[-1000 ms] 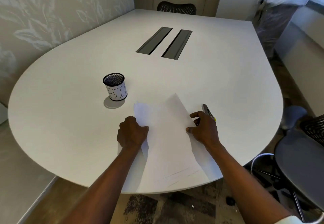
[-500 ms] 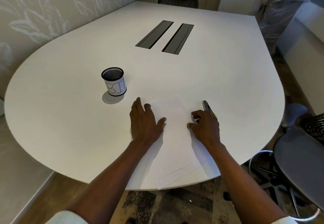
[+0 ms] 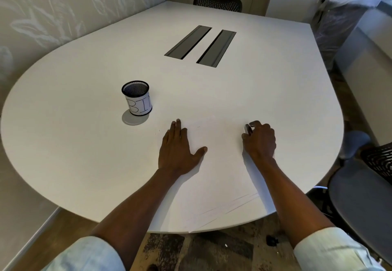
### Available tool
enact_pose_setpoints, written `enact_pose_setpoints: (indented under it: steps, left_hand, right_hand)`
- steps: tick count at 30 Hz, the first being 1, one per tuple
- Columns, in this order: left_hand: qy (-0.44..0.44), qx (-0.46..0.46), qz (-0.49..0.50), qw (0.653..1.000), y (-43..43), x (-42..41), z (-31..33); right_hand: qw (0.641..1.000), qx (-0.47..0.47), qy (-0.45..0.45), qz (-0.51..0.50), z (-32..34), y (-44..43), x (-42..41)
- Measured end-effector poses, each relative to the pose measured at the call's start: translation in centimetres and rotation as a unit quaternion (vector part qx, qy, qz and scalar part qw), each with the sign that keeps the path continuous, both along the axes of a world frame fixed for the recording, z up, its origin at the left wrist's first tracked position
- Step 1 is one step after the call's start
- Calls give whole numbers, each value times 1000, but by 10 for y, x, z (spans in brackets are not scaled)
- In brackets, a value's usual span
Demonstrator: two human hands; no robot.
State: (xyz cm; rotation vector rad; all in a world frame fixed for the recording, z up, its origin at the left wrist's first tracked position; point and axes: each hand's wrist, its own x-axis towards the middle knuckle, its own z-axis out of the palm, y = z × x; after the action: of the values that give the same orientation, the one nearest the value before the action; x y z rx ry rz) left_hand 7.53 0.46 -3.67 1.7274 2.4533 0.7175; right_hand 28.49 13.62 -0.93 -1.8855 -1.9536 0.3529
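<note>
Lying flat at the near edge of the white table [image 3: 84, 143], the paper sheet [image 3: 220, 175] is pressed by the left hand [image 3: 178, 150], fingers straight; at its 2 o'clock the right hand [image 3: 259, 141] curls round a dark pen [image 3: 247, 128]; a mesh cup [image 3: 137, 98] marked BIN stands at 10 o'clock

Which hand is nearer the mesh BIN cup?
Left. The left hand lies flat on the paper, just right of the mesh cup and nearer the person; the right hand is farther right, curled round a pen.
</note>
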Motion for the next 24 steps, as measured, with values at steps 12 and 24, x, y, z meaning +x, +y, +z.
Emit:
enact_pose_setpoints:
  steps: [12, 24]
  left_hand:
    - [9, -55, -5, 998, 9, -10, -9]
    - [11, -67, 4, 998, 2, 1, -12]
  right_hand:
    - [856, -158, 489, 65, 4, -14, -59]
    - [939, -36, 312, 140, -16, -10, -85]
